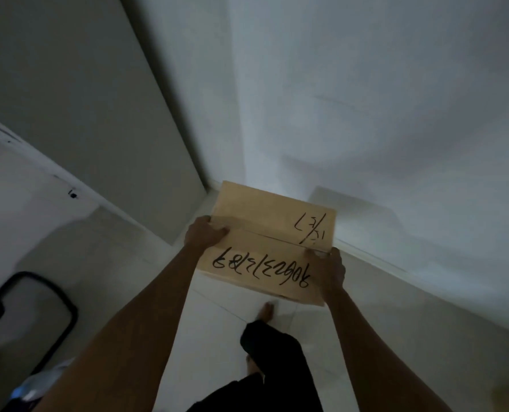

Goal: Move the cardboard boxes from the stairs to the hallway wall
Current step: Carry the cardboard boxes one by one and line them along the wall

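I hold one box (269, 243) out in front of me, above the floor (223, 295) and near the wall (396, 114). My left hand (204, 233) clamps its left edge, fingers curled over the top flap. My right hand (327, 270) grips the right edge the same way. The box sits between my two hands, black writing on top. One bare foot (266, 312) shows below it.

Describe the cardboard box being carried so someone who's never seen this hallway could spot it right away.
Find the corner where the white wall meets the pale tiled floor. Just in front of it, held out at arm's length, is the cardboard box, gripped by the left hand and right hand on opposite sides. It is the only tan object here, with handwritten black digits across its closed top flaps.
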### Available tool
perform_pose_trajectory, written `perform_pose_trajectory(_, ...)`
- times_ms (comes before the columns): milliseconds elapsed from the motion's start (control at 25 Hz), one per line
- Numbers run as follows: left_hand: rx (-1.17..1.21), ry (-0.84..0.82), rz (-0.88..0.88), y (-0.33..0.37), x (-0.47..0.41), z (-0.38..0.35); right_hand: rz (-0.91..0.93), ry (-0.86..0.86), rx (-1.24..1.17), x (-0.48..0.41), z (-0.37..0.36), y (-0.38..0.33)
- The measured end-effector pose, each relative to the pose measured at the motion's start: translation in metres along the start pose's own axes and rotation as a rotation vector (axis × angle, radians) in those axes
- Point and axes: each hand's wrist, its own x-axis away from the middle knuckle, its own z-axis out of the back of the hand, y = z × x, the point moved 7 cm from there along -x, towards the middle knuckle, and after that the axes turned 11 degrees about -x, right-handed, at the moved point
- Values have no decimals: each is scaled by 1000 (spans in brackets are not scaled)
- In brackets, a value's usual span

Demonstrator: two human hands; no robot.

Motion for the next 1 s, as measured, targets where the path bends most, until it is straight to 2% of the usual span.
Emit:
perform_pose_trajectory(240, -17, -17, 45, -22, -108, 23, -25, -27, 65, -55, -104, -16)
perform_pose_trajectory(440, -159, -62, -32, -45, -240, 8, -56, -10, 160, -133, -199, 9)
perform_pose_trajectory(760, -230, -112, -1, -147, -488, -106, -75, -14, 195, -304, -374, 136)
perform_pose_trajectory(1000, -108, -108, 7, -191, -622, -180, -126, 89, 129, -405, -484, 207)
